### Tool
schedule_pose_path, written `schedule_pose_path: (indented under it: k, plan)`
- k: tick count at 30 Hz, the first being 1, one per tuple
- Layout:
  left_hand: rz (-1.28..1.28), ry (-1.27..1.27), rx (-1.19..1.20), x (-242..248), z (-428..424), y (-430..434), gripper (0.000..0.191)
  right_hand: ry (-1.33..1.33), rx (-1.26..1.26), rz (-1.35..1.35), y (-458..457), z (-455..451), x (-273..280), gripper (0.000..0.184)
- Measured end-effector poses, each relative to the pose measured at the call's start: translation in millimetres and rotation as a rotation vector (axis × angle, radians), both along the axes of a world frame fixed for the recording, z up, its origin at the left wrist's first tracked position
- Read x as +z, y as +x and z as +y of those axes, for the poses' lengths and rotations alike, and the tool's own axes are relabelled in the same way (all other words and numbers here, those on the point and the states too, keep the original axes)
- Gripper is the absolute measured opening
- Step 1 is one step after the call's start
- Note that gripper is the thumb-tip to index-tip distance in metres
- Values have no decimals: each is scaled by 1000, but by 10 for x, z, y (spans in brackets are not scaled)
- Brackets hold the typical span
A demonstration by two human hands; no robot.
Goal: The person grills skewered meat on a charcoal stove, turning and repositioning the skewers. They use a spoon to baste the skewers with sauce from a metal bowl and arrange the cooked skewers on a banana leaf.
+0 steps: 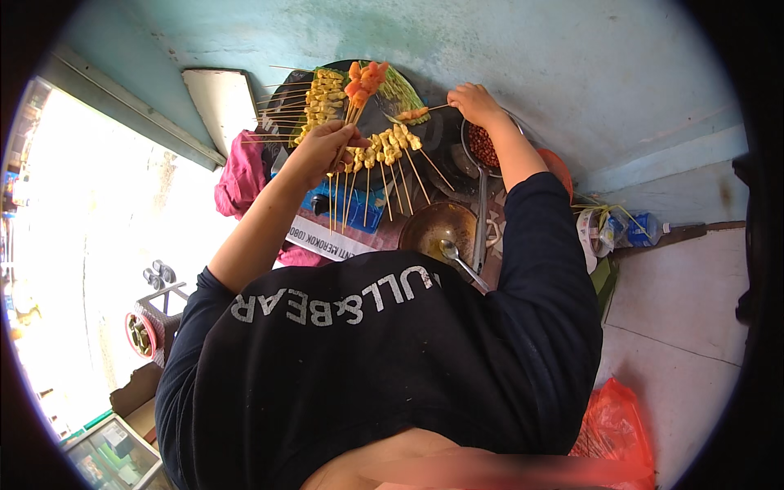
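Note:
My left hand (331, 150) grips a bunch of skewers with orange-pink meat pieces (365, 79) at their tops, held upright over a round dark grill plate. My right hand (474, 104) pinches the stick end of one orange meat skewer (413, 114), whose meat lies over the plate near a bundle of green stalks (401, 89). Yellow-coated meat skewers (324, 95) line the plate's left side on a leaf, sticks pointing left. More yellow skewers (386, 147) lie along its near edge, sticks pointing towards me.
Right of the plate stands a pan of reddish-brown nuts or beans (482, 146). Nearer me is a worn wok (429, 226) with a metal spoon (456, 254). A blue stove (355, 205) and a pink cloth (239, 177) are at left. The wall (527, 43) rises behind.

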State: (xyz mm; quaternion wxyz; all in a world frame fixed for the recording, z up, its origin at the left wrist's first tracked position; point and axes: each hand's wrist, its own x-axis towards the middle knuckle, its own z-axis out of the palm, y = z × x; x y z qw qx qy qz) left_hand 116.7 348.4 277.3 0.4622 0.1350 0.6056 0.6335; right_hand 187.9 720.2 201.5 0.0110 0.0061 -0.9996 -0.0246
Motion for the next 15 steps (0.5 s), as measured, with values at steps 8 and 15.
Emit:
schedule_pose_path:
  k: [8, 15]
  plan:
    - [-90, -7, -3, -63, 117, -20, 20, -133, -136, 390, -14, -576, 372, 18]
    - [-213, 85, -4, -164, 354, -20, 24, -1132, -296, 137, 12, -1778, 544, 32]
